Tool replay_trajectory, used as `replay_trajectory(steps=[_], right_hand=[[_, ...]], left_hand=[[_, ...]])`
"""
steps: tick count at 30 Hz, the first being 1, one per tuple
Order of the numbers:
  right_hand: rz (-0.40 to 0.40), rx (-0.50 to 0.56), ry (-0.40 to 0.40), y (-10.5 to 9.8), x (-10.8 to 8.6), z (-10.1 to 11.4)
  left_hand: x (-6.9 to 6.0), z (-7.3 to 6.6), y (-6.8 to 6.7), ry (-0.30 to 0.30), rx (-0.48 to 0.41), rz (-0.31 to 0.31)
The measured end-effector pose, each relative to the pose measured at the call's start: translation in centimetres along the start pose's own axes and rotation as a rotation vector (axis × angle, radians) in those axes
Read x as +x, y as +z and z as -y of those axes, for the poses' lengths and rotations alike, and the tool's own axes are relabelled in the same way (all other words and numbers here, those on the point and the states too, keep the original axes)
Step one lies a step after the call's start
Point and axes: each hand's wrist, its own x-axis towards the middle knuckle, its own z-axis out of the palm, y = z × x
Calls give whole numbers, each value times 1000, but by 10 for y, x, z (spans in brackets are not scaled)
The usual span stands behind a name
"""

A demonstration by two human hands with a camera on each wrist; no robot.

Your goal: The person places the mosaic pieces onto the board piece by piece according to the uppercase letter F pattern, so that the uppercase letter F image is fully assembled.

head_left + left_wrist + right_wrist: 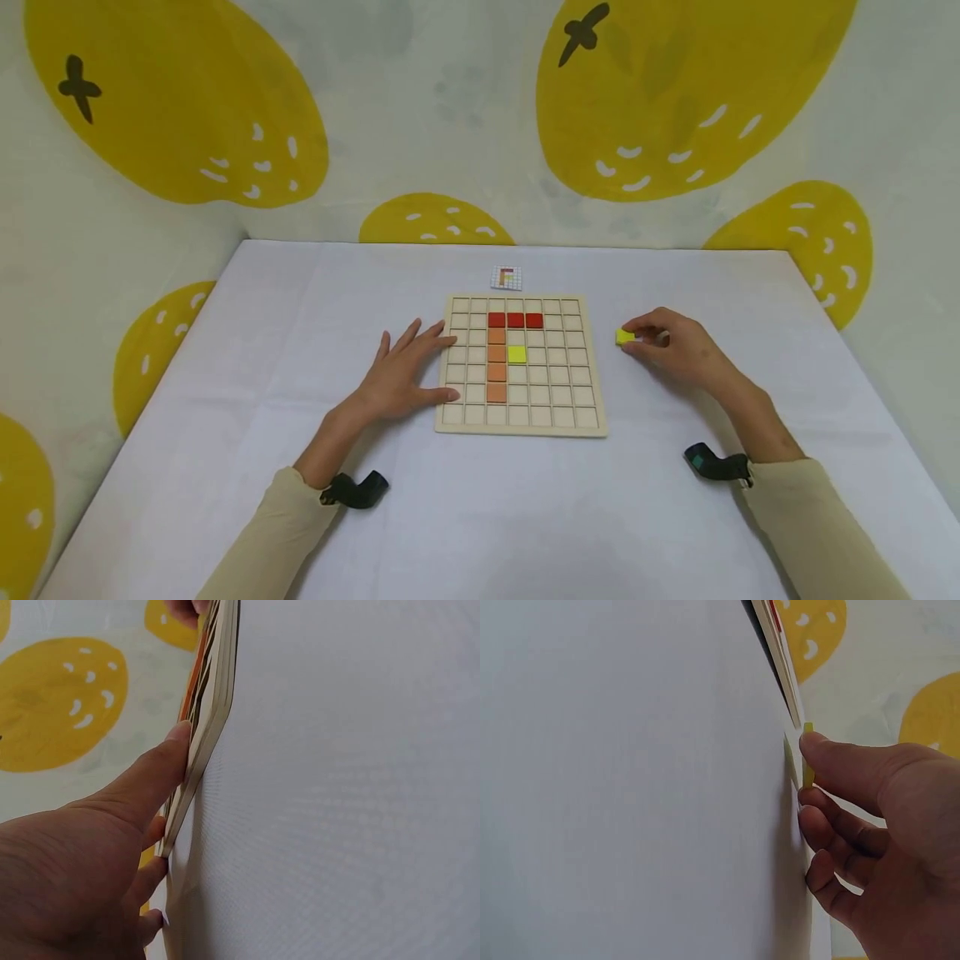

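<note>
A wooden grid board lies flat on the white table. On it sit a row of three red tiles, a column of several orange tiles and one yellow tile right of that column. My left hand, fingers spread, rests at the board's left edge, thumb and a fingertip on its rim. To the right of the board, my right hand pinches another yellow square tile between thumb and fingers. The right wrist view shows this tile edge-on, just off the tablecloth.
A small pattern card with a coloured grid lies behind the board. White cloth covers the table, which meets a wall printed with yellow fruit at the back. A black wrist device sits on each sleeve.
</note>
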Motion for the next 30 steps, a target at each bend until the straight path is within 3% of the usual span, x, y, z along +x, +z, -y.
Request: replay_trajectory(steps=[9, 20, 30], right_hand=[[27, 56, -34, 14, 6, 18], [80, 45, -66, 31, 14, 45], [77, 33, -121, 44, 18, 61]], left_hand=[[2, 2, 3, 16, -15, -5], [0, 3, 3, -3, 13, -6], [0, 4, 3, 7, -1, -19]])
